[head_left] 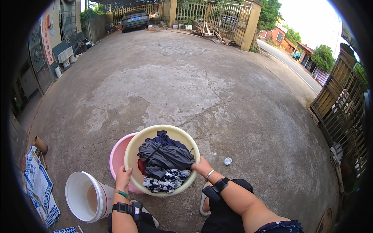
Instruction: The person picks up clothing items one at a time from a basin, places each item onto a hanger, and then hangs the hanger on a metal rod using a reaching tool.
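My left hand (124, 177) grips the left rim of a cream plastic basin (162, 128), and my right hand (201, 167) grips its right rim. The basin holds dark grey and navy cloth (162, 153), a patterned black-and-white piece (163, 182) and some red cloth (140, 166). Beneath and behind its left side is a pink basin (117, 154), partly hidden. A white bucket (72, 192) with cloudy brownish contents stands left of my left hand. A small white round item (227, 160) lies right of my right hand.
Blue-and-white flattened sheets (39, 182) and a brown cylinder (40, 145) lie at left. The cracked concrete yard (233, 89) runs back to a parked car (135, 21), a wood pile (210, 33) and railings. A metal gate (338, 108) stands at right, doorways at left.
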A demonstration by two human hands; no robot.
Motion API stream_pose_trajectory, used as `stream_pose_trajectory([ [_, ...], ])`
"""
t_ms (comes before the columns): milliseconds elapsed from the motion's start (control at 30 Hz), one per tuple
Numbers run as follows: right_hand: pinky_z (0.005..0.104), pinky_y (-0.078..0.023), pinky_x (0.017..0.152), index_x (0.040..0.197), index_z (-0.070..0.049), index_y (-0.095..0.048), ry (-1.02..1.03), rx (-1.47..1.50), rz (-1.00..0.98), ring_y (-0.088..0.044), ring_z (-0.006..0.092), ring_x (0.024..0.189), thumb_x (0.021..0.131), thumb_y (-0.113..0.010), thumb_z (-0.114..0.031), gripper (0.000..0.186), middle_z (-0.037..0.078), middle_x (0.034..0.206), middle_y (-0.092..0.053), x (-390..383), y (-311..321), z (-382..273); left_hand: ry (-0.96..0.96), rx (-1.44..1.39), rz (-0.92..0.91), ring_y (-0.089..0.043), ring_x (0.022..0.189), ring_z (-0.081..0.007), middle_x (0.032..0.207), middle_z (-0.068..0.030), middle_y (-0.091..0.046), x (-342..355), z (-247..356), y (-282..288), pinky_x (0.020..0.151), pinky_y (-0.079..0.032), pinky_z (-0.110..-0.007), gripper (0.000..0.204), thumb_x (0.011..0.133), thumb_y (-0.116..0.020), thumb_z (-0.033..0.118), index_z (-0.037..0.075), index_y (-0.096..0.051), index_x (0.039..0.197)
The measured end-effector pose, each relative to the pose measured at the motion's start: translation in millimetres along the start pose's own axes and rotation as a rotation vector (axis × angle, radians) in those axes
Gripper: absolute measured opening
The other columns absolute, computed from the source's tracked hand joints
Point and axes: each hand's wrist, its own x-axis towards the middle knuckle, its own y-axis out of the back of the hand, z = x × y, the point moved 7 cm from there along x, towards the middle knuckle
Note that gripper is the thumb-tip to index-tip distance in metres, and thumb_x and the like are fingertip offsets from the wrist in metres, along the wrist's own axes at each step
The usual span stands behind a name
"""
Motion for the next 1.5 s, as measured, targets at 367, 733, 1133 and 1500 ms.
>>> stream_pose_trajectory([
  [367, 0.0335, -0.046, 0.074, 0.099, 0.006, -0.048, -0.032, -0.082, -0.025, -0.059, 0.0296, 0.081, 0.056, -0.063, -0.018, 0.052, 0.021, 0.087, -0.059, 2.0, 0.2, 4.4, -0.002, -0.011, 0.011, -0.054, 0.081, -0.0165, 0.091, -0.0094, -0.057, -0.9, 0.3, 0.6, 0.074, -0.044, -0.027, 0.026, 0.079, -0.055, 0.007, -0.002, -0.049, 0.102],
  [733, 0.0325, -0.047, 0.068, 0.088, 0.004, -0.057, 0.027, -0.034, 0.053, -0.060, 0.0262, 0.072, 0.055, -0.062, -0.013, 0.038, 0.016, 0.077, -0.061, -1.2, 2.0, -0.9, -0.001, -0.014, -0.005, -0.055, 0.082, -0.0174, 0.092, -0.0107, -0.057, -1.7, 0.8, -0.9, 0.075, -0.044, -0.028, 0.025, 0.079, -0.054, 0.007, -0.003, -0.049, 0.102],
  [1133, 0.0314, -0.047, 0.071, 0.096, 0.003, -0.054, -0.017, -0.015, -0.014, -0.060, 0.0239, 0.076, 0.056, -0.062, -0.010, 0.043, 0.015, 0.083, -0.062, -8.2, 0.1, -15.6, -0.007, -0.034, -0.014, -0.054, 0.082, -0.0170, 0.092, -0.0103, -0.056, 1.2, -2.3, 2.9, 0.076, -0.044, -0.028, 0.025, 0.080, -0.054, 0.007, -0.003, -0.048, 0.102],
  [1500, 0.0330, -0.047, 0.071, 0.094, 0.006, -0.053, 0.002, -0.059, 0.034, -0.060, 0.0272, 0.076, 0.055, -0.063, -0.013, 0.044, 0.018, 0.082, -0.061, -7.8, 4.2, -14.4, -0.035, -0.003, 0.053, -0.055, 0.082, -0.0171, 0.093, -0.0103, -0.057, 0.9, -0.1, 4.5, 0.075, -0.044, -0.028, 0.027, 0.078, -0.055, 0.005, -0.003, -0.048, 0.103],
])
